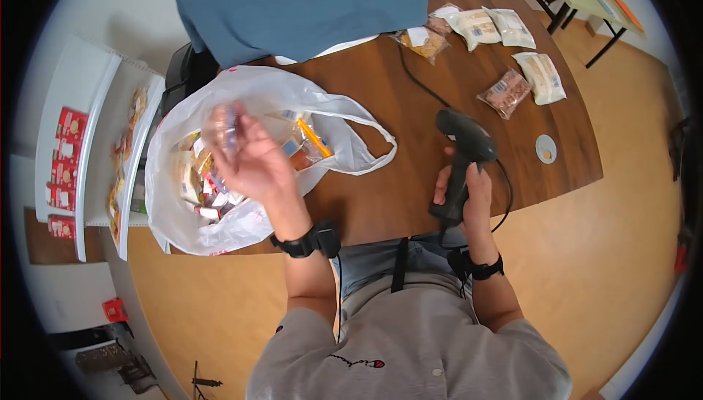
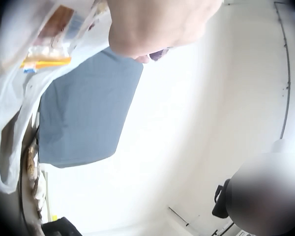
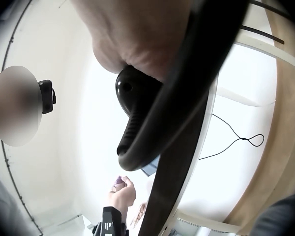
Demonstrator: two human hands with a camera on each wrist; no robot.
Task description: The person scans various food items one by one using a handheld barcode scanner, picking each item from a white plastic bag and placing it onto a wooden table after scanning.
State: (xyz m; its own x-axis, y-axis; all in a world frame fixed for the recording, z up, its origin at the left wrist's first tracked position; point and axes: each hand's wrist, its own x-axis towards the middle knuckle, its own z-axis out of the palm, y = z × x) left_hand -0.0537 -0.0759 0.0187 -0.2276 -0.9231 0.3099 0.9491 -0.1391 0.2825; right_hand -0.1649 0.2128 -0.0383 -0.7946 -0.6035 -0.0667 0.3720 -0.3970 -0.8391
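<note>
Above the open white plastic bag (image 1: 170,202), my left hand (image 1: 262,162) holds a small clear packet (image 1: 224,129) with blue-purple print, blurred in the head view. The left wrist view shows the back of the left hand (image 2: 160,24) and a purple bit of the packet (image 2: 159,54). Many small packaged goods fill the bag, among them one with an orange-yellow strip (image 1: 313,138). My right hand (image 1: 477,198) grips a black handheld scanner (image 1: 469,140) by its handle, over the table's front edge; the right wrist view shows this hand (image 3: 132,32) against the scanner's black body (image 3: 130,93).
Several clear and white food packets (image 1: 542,78) lie on the wooden table (image 1: 373,209) at the back right. A blue-grey cloth (image 1: 307,8) covers something behind the bag. The scanner's cable (image 1: 417,78) crosses the table. Shelves with red boxes (image 1: 67,151) stand at the left.
</note>
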